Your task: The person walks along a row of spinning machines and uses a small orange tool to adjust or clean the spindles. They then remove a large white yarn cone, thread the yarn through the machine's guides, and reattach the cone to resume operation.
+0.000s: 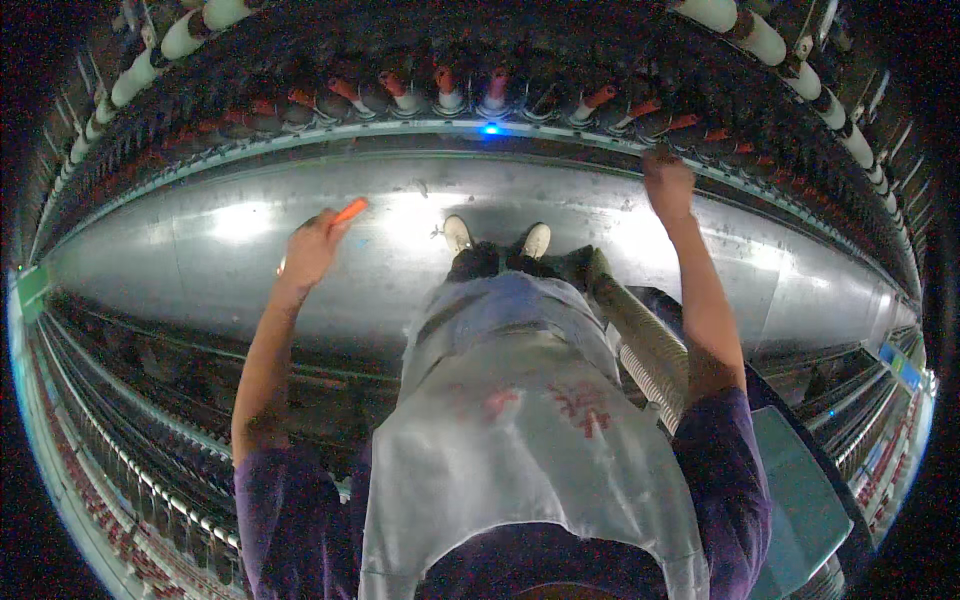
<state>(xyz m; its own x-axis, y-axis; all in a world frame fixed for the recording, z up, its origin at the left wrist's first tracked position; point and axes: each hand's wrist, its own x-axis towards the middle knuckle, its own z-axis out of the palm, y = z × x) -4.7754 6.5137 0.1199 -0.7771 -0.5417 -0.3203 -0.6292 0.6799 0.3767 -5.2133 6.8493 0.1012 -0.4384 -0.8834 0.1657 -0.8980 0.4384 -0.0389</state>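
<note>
My left hand [313, 250] is closed round an orange tube [351, 209], a bobbin tube by its look, held over the metal floor with its free end pointing right and away from me. My right hand [670, 185] reaches farther out, to the rail [590, 136] below a row of spindles. Its fingers are curled and dim, and whatever they pinch is hidden. Bobbins [447, 92] with red tops and pale lower parts stand along that rail. Just right of a lit blue lamp [490, 130], one place in the row shows no red top.
White rolls of yarn [140, 80] hang in curved rows above at both sides. A ribbed hose [650, 355] and a dark cart with a pale greenish panel [795, 500] stand close on my right. More machine rows [150, 480] run behind me.
</note>
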